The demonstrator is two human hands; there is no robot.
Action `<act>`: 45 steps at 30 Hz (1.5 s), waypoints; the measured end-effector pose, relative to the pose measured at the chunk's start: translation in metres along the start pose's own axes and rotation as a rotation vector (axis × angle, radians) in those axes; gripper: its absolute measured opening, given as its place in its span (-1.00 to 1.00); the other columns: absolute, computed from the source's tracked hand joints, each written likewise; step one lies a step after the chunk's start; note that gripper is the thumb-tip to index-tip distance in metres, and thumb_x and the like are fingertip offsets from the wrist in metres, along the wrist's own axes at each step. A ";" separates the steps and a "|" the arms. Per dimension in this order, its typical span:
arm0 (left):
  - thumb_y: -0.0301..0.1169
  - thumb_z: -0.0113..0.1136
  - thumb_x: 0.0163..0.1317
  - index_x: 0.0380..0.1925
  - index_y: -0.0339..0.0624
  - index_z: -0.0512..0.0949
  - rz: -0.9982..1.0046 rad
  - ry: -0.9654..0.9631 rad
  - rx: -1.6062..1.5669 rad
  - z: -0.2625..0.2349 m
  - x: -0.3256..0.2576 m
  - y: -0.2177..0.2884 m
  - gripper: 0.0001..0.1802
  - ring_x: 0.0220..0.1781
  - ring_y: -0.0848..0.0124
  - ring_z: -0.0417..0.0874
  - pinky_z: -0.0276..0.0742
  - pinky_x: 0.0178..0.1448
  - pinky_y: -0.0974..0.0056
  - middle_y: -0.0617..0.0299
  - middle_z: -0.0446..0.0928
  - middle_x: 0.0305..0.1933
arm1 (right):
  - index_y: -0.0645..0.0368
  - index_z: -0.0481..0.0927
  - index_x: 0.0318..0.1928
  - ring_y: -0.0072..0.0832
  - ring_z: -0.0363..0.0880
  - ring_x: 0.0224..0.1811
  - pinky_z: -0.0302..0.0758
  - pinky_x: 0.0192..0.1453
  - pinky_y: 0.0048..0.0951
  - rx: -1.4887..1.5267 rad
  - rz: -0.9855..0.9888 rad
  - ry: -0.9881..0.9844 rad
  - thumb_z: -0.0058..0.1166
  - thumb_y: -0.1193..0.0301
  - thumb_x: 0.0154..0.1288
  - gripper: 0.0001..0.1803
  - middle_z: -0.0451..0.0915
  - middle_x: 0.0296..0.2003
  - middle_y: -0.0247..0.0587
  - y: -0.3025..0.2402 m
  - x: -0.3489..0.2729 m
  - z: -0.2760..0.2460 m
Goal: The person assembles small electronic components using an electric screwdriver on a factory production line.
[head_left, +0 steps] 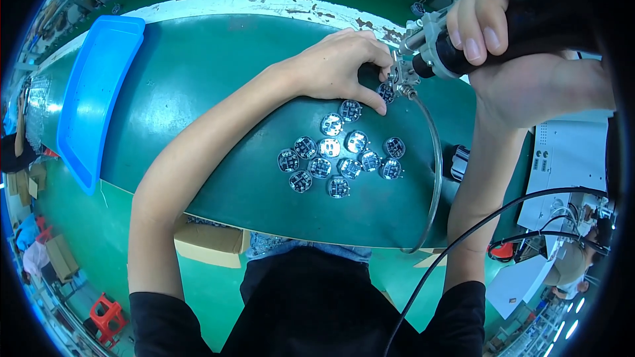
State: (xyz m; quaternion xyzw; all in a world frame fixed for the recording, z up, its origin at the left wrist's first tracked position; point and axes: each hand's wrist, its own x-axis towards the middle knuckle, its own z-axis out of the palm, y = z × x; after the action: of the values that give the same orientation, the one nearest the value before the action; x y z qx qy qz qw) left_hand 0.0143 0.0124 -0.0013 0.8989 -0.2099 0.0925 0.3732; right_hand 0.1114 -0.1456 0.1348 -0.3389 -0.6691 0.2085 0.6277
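My right hand [479,16] is wrapped round the black body of a power screwdriver [542,33] with a green lever, at the upper right. Its metal front end [405,74] points left, toward my left hand [340,66]. The thumb and fingers of that hand curl round a small round circuit board [386,91] at the driver's tip, partly hidden by the metal head. Several similar round circuit boards [329,147] lie loosely grouped on the green bench top [231,79], below my left hand. A clear hose [436,178] hangs from the metal head.
A blue tray [99,106] sits at the bench's left end. A dark cylindrical part [460,162] is beside my right forearm. A black cable [456,238] crosses that forearm toward white equipment [562,158]. An open cardboard box [210,246] stands below the front edge; a red stool [107,317] is farther left.
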 end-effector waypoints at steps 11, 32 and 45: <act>-0.16 0.54 0.12 -0.03 -0.19 0.71 0.028 -0.090 0.002 -0.008 -0.003 -0.001 -0.52 0.28 0.15 0.52 0.31 0.47 0.09 0.10 0.66 0.10 | 0.25 0.49 -0.05 -0.56 0.45 -0.54 0.38 -0.35 -0.52 0.013 -0.021 -0.028 -0.36 -0.67 0.21 0.10 0.36 -0.55 -0.39 0.007 0.007 0.005; -0.23 0.60 0.08 -0.36 -0.24 0.47 0.088 -0.009 -0.059 -0.008 0.001 -0.003 -0.55 -0.11 0.18 0.48 0.44 0.07 0.11 0.19 0.47 -0.31 | 0.26 0.50 -0.05 -0.52 0.46 -0.51 0.39 -0.34 -0.49 0.014 -0.007 -0.031 -0.45 -0.68 0.22 0.13 0.36 -0.53 -0.35 -0.030 -0.020 0.010; -0.20 0.60 0.05 -0.37 -0.26 0.47 0.088 0.004 -0.009 -0.008 -0.003 -0.008 -0.52 -0.14 0.16 0.46 0.44 0.07 0.13 0.14 0.45 -0.34 | 0.28 0.49 0.00 -0.51 0.47 -0.50 0.40 -0.32 -0.48 0.001 0.079 0.046 -0.46 -0.65 0.25 0.12 0.38 -0.52 -0.34 0.008 0.005 0.020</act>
State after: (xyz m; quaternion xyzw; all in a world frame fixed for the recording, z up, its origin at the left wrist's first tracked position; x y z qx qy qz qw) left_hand 0.0147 0.0237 -0.0016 0.8868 -0.2491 0.1097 0.3735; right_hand 0.0935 -0.1337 0.1303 -0.3694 -0.6406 0.2255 0.6343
